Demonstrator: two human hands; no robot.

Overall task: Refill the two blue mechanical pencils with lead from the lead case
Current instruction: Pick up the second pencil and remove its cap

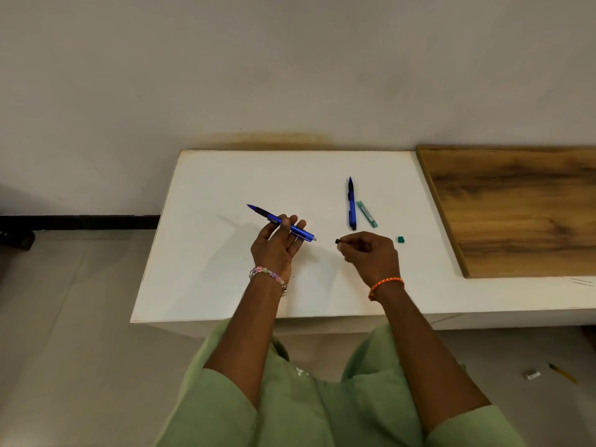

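**Blue pencil opened at the back, its cap in the other hand**

Blue plastic, thin and light: this is the first mechanical pencil, which the left hand holds above the white table. The fingers curl round its middle, the tip points up-left, and the open back end points toward the right hand. This hand pinches a small dark piece, probably the pencil's cap, with the fingers closed on it. The barrel looks stiff and smooth, so I judge a hold near the middle is best; the leads will be very fragile. Further right, the second blue pencil lies flat, tip away. Just beside it lies the green lead case, and its small green lid lies apart, nearer the person.
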